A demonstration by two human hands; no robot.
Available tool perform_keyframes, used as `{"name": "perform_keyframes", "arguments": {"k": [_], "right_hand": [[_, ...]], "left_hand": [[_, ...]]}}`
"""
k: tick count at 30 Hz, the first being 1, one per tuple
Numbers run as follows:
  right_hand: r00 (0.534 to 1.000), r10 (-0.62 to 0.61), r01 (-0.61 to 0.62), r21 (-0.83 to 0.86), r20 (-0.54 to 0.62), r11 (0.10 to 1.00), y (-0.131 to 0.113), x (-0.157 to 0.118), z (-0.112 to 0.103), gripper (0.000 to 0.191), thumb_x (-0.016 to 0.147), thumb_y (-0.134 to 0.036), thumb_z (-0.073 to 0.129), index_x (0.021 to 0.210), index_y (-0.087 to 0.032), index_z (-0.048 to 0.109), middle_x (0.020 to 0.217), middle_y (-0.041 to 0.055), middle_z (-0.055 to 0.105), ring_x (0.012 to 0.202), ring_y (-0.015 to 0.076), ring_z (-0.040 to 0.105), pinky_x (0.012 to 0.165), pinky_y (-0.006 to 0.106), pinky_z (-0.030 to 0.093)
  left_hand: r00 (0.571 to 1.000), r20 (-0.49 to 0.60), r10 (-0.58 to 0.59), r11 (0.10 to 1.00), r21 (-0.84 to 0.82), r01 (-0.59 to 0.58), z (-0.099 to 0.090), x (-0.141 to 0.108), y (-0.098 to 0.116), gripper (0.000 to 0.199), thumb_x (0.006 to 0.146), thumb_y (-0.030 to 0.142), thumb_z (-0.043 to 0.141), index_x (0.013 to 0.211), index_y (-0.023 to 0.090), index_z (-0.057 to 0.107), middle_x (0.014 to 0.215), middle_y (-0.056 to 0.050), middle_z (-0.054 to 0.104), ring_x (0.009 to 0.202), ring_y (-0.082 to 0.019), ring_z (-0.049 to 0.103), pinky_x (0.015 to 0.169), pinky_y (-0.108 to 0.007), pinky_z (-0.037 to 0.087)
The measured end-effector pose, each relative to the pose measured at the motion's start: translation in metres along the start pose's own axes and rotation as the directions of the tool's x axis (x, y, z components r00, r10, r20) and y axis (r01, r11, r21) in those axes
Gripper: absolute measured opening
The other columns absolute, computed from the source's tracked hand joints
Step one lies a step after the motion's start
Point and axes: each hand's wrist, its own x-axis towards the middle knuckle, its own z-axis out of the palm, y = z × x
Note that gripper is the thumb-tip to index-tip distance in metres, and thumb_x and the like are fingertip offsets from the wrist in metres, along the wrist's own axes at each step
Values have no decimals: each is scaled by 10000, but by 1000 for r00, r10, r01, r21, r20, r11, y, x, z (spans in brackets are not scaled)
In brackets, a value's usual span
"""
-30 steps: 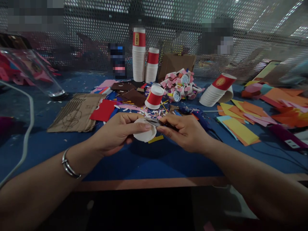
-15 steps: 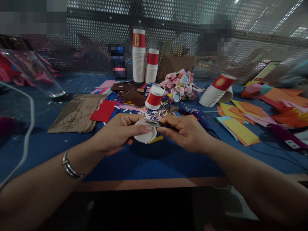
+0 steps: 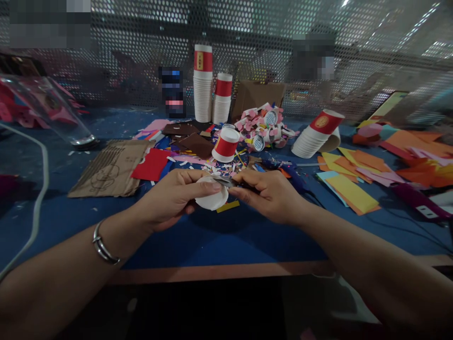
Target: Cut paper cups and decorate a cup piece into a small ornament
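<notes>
My left hand [image 3: 173,196] pinches a round white paper piece [image 3: 211,198] between thumb and fingers, thumb on top. From the right, my right hand [image 3: 272,193] grips scissors [image 3: 224,181]. Their grey blades lie at the upper right edge of the white paper, and the handles are mostly hidden in my fingers. Just behind both hands, a red and white paper cup [image 3: 225,145] stands upside down among small paper scraps. Below the blades, a yellow paper strip [image 3: 228,206] lies on the blue table.
Two cup stacks [image 3: 203,94] rise at the back, beside a pile of pink paper pieces [image 3: 264,123]. Another cup stack [image 3: 316,134] leans at right, near coloured paper sheets [image 3: 354,189]. Flattened cardboard [image 3: 106,167] and red paper [image 3: 151,164] lie left, near a clear glass [image 3: 67,108] and white cable [image 3: 44,189].
The view has shifted slightly. Both hands keep their hold on the white paper and scissors, with the blades still at the paper's edge.
</notes>
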Motion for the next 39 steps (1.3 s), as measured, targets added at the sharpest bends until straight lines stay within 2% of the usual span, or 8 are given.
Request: {"name": "perform_keyframes", "arguments": {"k": [6,11,15,21,31,36,39], "right_hand": [[1000,2,-3,-31,-16,1000,0,-1,0,339,1076,-459,550,904,-185,651,813,34,704,705,145,610,639,266,408],[999,43,-43,-7,1,999,0,1,0,350,1074,-485,542,922,-186,643,791,24,679,700,145,585,648,268,415],[997,77,-77,-12,13,997,0,2,0,342,1067,-498,550,945,-189,630,782,12,666,676,136,563,624,264,399],[1000,18,-18,-1,10,1000,1,1,1,312,1078,-438,544,919,-186,635,781,5,652,678,128,584,640,261,407],[1000,-3,3,5,-6,1000,-1,0,-1,307,1072,-408,586,896,-165,650,776,3,647,669,118,583,636,251,405],[1000,-7,8,22,-22,1000,-1,0,1,310,1075,-420,578,899,-176,656,756,-5,653,648,115,574,613,249,393],[999,17,-15,43,-32,999,0,1,2,314,1078,-432,560,926,-179,666,786,10,682,701,135,619,651,254,429]], "left_hand": [[999,-46,20,1000,4,-20,2,-1,-2,320,659,392,963,729,140,777,646,-1,642,532,-67,431,413,-187,235],[998,-65,17,1000,16,-16,2,-1,0,285,634,339,956,695,145,758,614,14,620,503,-62,392,408,-202,212],[998,-62,-15,999,32,17,2,0,2,259,669,352,931,710,161,761,643,17,641,531,-73,445,425,-189,299],[999,-38,-37,999,26,38,1,1,1,250,668,333,930,769,159,781,711,2,687,587,-84,518,423,-161,331],[1000,0,-23,1000,-12,23,2,-1,2,286,673,369,962,730,150,786,624,26,637,503,-53,445,377,-146,299],[1000,15,-16,999,-47,17,2,0,3,259,664,319,973,681,149,778,568,44,596,455,-33,390,359,-128,288],[999,31,-17,996,-84,20,2,0,3,229,649,262,975,675,150,776,578,41,603,469,-37,418,373,-123,331]]}}
